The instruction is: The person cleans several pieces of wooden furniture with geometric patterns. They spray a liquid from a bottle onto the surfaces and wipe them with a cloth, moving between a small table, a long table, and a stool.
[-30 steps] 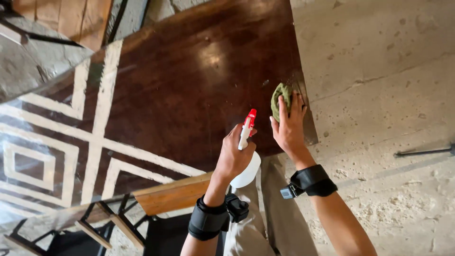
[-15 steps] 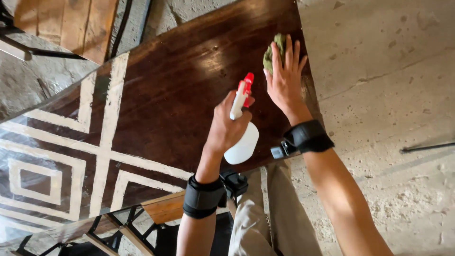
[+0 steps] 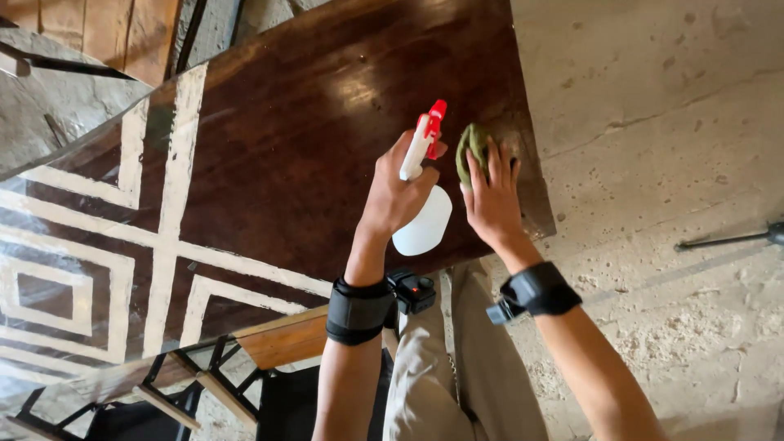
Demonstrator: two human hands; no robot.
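A person's left hand is gripping one white spray bottle while, at three o'clock, the right hand is pressing one green cloth, fingers spread, onto one dark patterned tabletop.

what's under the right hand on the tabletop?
A green cloth lies under the right hand, pressed on the dark wooden tabletop near its edge. Only the cloth's upper part shows; the rest, and the wood beneath, is covered. The left hand holds a spray bottle alongside.
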